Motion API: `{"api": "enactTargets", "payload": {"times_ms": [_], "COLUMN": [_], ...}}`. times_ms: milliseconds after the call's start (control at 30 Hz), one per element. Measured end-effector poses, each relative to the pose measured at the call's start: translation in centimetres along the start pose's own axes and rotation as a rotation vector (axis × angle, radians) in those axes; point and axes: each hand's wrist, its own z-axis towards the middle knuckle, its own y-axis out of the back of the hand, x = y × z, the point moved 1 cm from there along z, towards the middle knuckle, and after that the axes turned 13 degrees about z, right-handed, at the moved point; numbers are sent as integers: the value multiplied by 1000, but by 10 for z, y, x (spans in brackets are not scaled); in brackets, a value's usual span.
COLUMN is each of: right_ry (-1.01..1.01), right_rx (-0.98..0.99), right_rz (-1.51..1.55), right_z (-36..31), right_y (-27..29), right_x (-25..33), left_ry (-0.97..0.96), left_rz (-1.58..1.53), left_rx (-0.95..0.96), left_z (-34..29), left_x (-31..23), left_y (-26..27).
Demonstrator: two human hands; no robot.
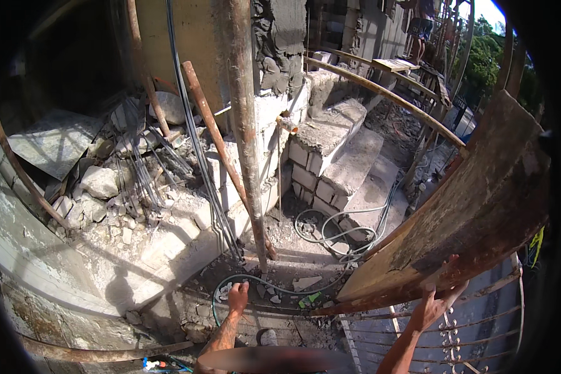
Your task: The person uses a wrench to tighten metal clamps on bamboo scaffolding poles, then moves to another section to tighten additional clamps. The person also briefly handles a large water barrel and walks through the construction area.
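My right hand [435, 300] grips the lower edge of a large wooden board [461, 199], with its thumb and fingers at the rim. The board is worn and stained, stands tilted on my right, and has a dark reddish timber edge along its bottom. My left hand [237, 297] hangs loosely closed over the ground in front of me, and no object shows in it. Close by it runs a green hose [280, 288], which loops over rubble toward the block steps [340, 168].
Rusty steel poles [243, 118] and thin rebars [199, 137] stand ahead. Broken concrete [100, 182] and bent wires lie at left. A metal grille [480, 311] lies beneath the board. Scaffold planks [396, 65] cross at the back right, where another person [421, 28] stands.
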Motion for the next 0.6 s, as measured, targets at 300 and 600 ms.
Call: {"api": "enactTargets", "payload": {"times_ms": [300, 600], "right_ry": [-56, -35], "right_rx": [-316, -604], "right_rz": [-63, -251], "right_z": [-20, -21], "right_y": [-3, -29], "right_x": [-22, -19], "left_ry": [-125, 108], "left_rz": [-562, -289], "left_rx": [-34, -155], "left_z": [427, 627], "left_x": [-130, -221], "left_y": [128, 186]}}
